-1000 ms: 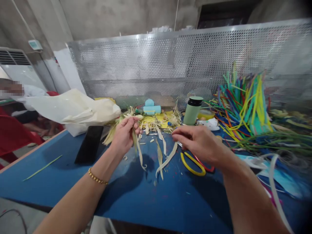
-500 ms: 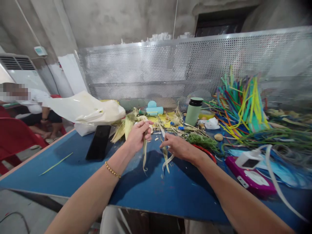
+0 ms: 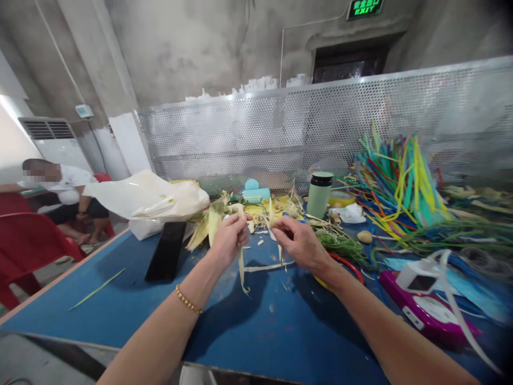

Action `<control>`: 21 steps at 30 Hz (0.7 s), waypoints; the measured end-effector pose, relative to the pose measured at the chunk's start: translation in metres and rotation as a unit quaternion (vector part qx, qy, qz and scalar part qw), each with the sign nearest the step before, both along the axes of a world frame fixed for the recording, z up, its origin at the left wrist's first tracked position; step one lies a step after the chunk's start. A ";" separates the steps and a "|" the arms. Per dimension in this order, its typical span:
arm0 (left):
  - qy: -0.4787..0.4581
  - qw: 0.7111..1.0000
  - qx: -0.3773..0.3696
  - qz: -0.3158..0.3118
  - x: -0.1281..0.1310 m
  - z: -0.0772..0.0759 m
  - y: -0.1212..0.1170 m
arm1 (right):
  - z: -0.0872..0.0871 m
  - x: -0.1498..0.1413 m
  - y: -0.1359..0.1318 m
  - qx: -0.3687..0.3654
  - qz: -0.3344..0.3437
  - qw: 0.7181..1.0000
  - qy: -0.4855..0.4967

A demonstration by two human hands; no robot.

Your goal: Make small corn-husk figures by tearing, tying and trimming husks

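Note:
Both my hands are raised over the middle of a blue table [image 3: 120, 305]. My left hand [image 3: 227, 238] is closed on a pale dried leaf strip [image 3: 241, 267] that hangs down toward the tabletop. My right hand [image 3: 298, 240] pinches a second pale strip [image 3: 264, 266] that trails left beneath it. The two hands are close together, a little apart. Behind them lies a heap of pale husks and strip cuttings [image 3: 224, 214].
A black phone [image 3: 165, 250] leans at the left by a cream plastic bag [image 3: 148, 199]. A green bottle [image 3: 319, 193], coloured strips [image 3: 396, 179], green fibres [image 3: 342, 245], scissors handles [image 3: 348, 263] and a purple-white device [image 3: 420, 299] crowd the right. A perforated metal screen [image 3: 280, 133] backs the table. A seated person [image 3: 64, 187] and red chair [image 3: 28, 246] are at left.
My right hand left the yellow-and-red scissors, picked a pale strip off the table and rose to meet my left hand. The view tilted up and shifted.

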State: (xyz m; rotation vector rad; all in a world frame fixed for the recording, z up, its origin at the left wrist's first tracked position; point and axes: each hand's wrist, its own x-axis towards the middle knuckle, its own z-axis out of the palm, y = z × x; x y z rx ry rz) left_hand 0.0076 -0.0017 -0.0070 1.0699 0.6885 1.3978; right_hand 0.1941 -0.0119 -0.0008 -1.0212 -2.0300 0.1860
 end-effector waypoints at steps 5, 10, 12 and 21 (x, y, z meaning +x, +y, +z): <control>-0.004 0.999 -0.027 -0.034 0.013 0.000 -0.011 | -0.010 -0.012 -0.008 0.025 -0.013 0.999 -0.039; 0.030 0.998 -0.024 -0.042 0.021 -0.005 -0.014 | -0.023 -0.022 -0.018 0.032 -0.029 0.991 -0.127; 0.036 0.999 -0.015 -0.028 0.022 -0.009 -0.014 | -0.025 -0.027 -0.023 0.023 -0.020 0.991 -0.128; 0.069 0.997 0.001 -0.025 0.019 -0.014 -0.013 | 0.003 -0.017 -0.028 -0.025 0.056 0.998 0.000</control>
